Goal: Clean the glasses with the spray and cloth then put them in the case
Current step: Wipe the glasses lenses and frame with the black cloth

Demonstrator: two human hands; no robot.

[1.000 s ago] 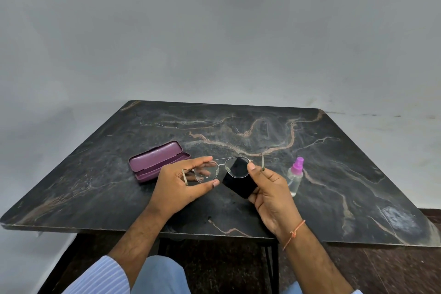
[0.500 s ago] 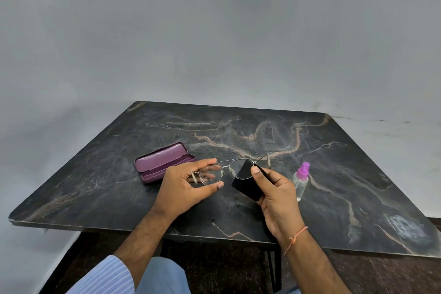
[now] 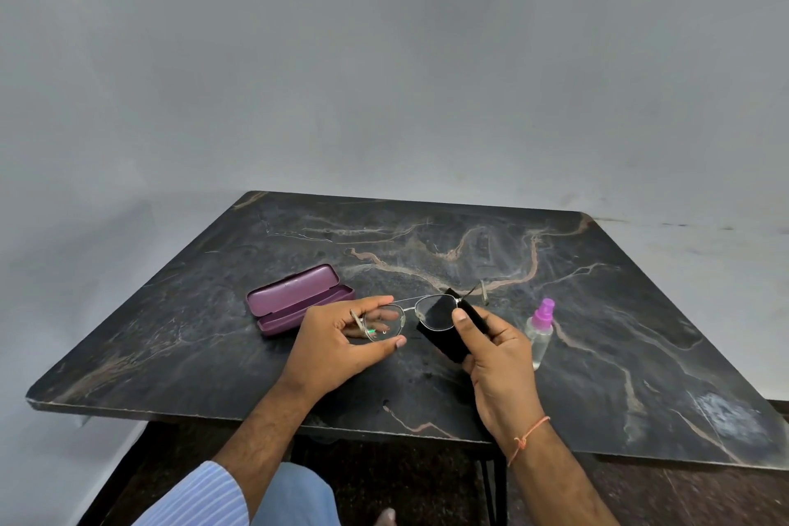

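I see a dark marble desk (image 3: 640, 333) with thin orange-brown veins, in front of a plain grey wall (image 3: 384, 56) that fills the upper half of the frame. At centre, my left hand (image 3: 337, 344) pinches the thin metal glasses (image 3: 410, 316) by their left lens rim, and my right hand (image 3: 497, 359) grips a black soft cloth (image 3: 446, 340) against the right lens. The purple hard case (image 3: 299, 299) lies open at centre left. The clear spray bottle (image 3: 540, 333) with a pink cap stands upright at centre right.
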